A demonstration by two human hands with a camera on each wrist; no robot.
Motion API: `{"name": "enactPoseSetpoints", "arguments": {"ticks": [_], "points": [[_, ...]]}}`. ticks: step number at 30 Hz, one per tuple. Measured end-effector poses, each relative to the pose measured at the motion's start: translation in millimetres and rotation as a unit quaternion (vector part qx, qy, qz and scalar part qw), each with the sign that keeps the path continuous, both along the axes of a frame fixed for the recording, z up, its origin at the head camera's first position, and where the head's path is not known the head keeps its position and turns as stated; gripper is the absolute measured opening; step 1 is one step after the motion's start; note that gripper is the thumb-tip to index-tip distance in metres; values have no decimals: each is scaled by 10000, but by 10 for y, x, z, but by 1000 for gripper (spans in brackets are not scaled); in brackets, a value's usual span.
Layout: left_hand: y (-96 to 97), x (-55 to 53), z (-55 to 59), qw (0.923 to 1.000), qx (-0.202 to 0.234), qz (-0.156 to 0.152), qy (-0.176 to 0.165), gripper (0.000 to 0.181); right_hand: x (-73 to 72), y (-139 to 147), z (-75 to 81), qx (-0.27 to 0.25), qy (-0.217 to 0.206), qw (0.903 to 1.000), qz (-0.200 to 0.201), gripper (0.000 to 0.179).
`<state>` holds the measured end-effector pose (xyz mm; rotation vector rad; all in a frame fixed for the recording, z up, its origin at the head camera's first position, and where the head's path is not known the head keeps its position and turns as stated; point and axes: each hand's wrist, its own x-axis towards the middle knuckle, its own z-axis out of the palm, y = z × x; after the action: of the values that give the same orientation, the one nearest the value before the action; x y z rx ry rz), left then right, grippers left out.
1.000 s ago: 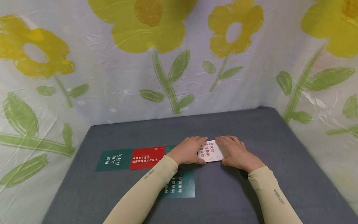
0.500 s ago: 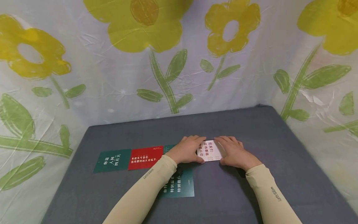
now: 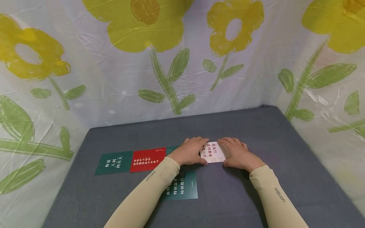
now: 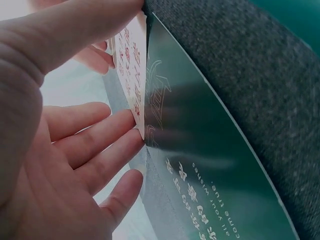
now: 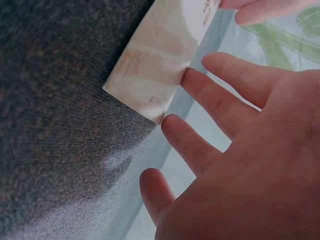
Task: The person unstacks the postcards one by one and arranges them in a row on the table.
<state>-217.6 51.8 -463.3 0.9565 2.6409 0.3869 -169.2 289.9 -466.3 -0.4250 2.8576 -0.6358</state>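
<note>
While both hands hold much the same pose as a second ago, little changes — the view drifts down a touch, and the white card (image 3: 212,152) stays flat on the desk (image 3: 256,133) between them. The left hand (image 3: 189,152) lies spread, its fingertips (image 4: 131,131) meeting the card's near edge; the right hand (image 3: 238,154) is likewise spread and relaxed, its fingers (image 5: 192,82) touching the card's opposite corner. Neither pinches or lifts it, so I judge the work to be a fine squaring of this card against the row, not a fresh pick-up.

Under the left hand's palm lies a green card (image 4: 200,165), which the white card overlaps at its edge; only a sliver of it shows in the head view. To the left of that hand sit a red card (image 3: 148,160) and a second green card (image 3: 113,163), edge to edge. A teal card (image 3: 182,188) lies below the left wrist, partly covered by the sleeve (image 3: 148,196).

How far the white card covers the green one is hidden by the hands. The print on the cards is too small to read, and the thumbs are hard to make out.
</note>
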Motion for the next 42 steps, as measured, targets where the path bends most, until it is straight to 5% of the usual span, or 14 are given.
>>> {"name": "enactPoseSetpoints", "arguments": {"ticks": [6,10,19,28,36,42], "points": [[-12,-7,-13,9999,126,-60,41,96,4,12,16,22,14,10000,-50,90],[-140,96,-34,9993,366,65,1,100,36,-38,42,17,150,9999,-16,86],[-618,534,52,9947,968,240,228,99,269,-396,184,34,797,9942,720,81],[-1073,1010,-29,9965,706,439,47,104,649,-682,147,173,679,9811,1805,91],[-1159,1105,-27,9994,265,208,39,105,763,-781,82,419,524,9801,1867,93],[-1211,1139,-44,9991,275,311,-47,103,754,-861,68,544,599,9770,1971,90]]}}
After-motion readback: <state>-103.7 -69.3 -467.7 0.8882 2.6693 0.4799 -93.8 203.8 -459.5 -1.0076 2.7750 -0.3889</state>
